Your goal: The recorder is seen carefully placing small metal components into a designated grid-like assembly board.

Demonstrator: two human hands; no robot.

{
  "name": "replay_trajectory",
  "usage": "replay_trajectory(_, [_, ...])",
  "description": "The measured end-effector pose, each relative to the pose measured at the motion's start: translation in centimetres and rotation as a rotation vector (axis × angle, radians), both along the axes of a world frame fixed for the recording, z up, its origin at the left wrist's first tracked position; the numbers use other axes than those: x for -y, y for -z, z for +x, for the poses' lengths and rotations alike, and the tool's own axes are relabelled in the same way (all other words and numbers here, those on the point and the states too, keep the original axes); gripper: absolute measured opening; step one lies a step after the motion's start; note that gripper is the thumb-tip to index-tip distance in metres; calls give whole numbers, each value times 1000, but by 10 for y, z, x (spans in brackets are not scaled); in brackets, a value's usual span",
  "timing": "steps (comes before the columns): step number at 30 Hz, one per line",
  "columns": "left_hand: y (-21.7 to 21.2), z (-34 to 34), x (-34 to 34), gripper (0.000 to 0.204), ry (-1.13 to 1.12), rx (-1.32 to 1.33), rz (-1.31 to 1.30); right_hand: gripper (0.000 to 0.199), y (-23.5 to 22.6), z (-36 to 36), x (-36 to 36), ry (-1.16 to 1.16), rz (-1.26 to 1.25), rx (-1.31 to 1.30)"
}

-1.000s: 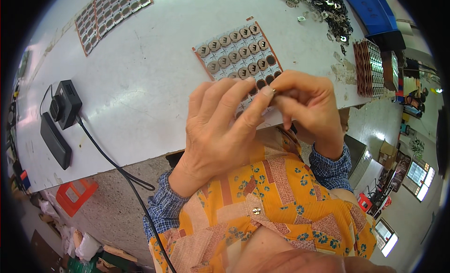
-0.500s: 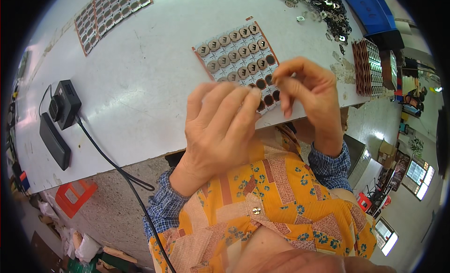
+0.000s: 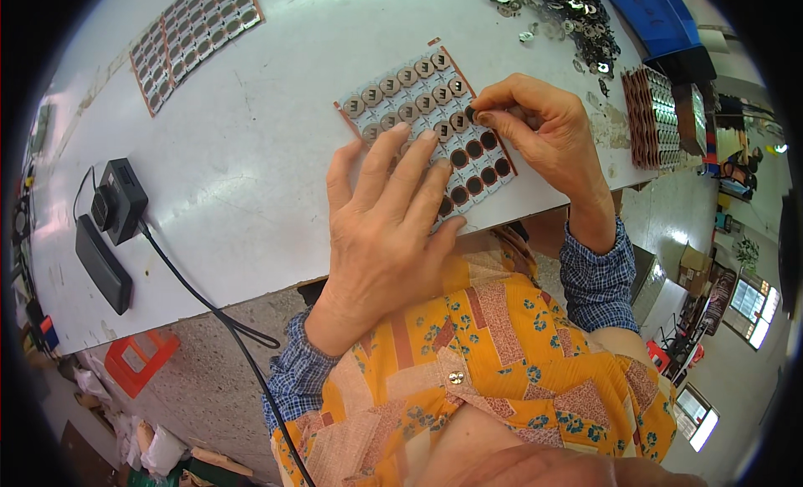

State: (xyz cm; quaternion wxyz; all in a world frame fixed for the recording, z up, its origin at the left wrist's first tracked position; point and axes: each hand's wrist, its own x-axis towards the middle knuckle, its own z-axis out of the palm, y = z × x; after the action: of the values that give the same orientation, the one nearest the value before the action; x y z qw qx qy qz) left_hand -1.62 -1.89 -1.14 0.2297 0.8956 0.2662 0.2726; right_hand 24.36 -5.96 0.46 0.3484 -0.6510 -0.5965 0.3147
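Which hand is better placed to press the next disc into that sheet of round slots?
Probably the right hand: its fingertips already pinch a small dark disc at the sheet. The left hand lies flat, pinning the sheet down.

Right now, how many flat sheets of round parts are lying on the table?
2: one sheet under both hands at the table's near edge, another sheet at the far left. A stack at the right may hold more.
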Motion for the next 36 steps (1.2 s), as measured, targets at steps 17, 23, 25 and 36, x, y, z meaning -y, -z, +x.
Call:
replay_trajectory(17, [-1,4,2,55,-22,15,10,10,13,-15,8,137,106,-69])
replay_trajectory(23, [-2,5,2,56,-26,28,8,11,17,-38,12,288,183,-13])
replay_trajectory(25, [0,5,2,56,-28,25,17,11,18,-38,13,298,192,-40])
replay_trajectory(36, [-1,4,2,56,-20,21,4,11,13,-23,10,214,125,-130])
